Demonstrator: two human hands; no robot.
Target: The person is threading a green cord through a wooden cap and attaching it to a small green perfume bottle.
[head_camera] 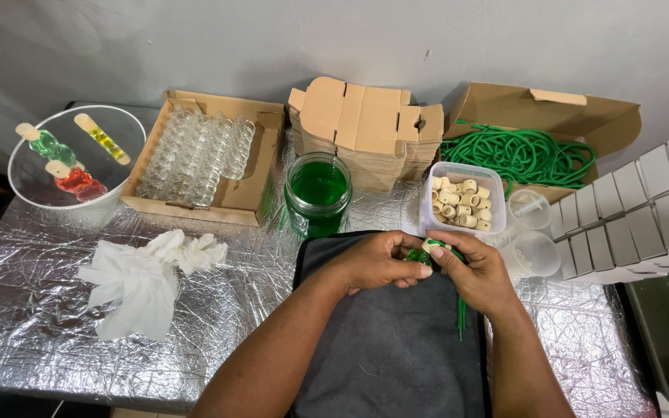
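Observation:
My left hand (377, 262) and my right hand (475, 272) meet over a dark grey mat (392, 348). Between their fingertips is a small green-filled bottle with a pale cork (426, 249). My left hand grips the bottle from the left. My right hand's fingers pinch the cork end, and a thin green cord (461, 313) hangs down from under that hand. The bottle is mostly hidden by the fingers.
Behind the hands stand a jar of green liquid (318, 192), a tub of corks (462, 200), two clear cups (530, 232), a box of empty small bottles (199, 155), flat cardboard boxes (365, 128), a box of green cord (524, 155). White boxes (629, 209) right, white gloves (145, 275) left.

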